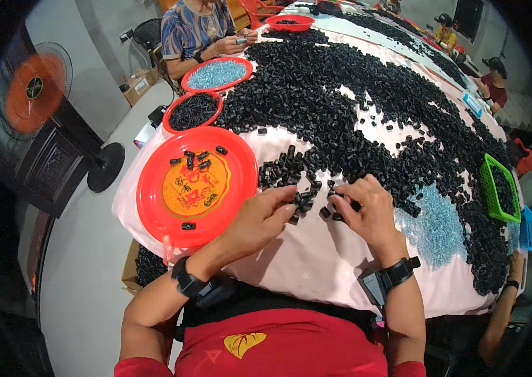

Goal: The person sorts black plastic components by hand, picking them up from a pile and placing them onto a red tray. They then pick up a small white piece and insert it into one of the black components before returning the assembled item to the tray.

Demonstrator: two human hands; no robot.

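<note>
Small black plastic pieces, short and tube-like, lie in a loose cluster in front of my hands. My left hand is at the near side of this cluster, thumb and forefinger curled around a small black piece at their tips. To its right, my right hand has bent fingers pinched on another black piece, partly hidden by the fingers. A few loose pieces rest on the pale cloth between the hands. On my left, a large red plate with a yellow printed centre carries several black pieces.
A huge heap of black pieces covers the pale-pink cloth beyond. Silvery small parts lie at right, near a green basket. Red trays stand at far left; an orange fan is beside the table. Other people sit around it.
</note>
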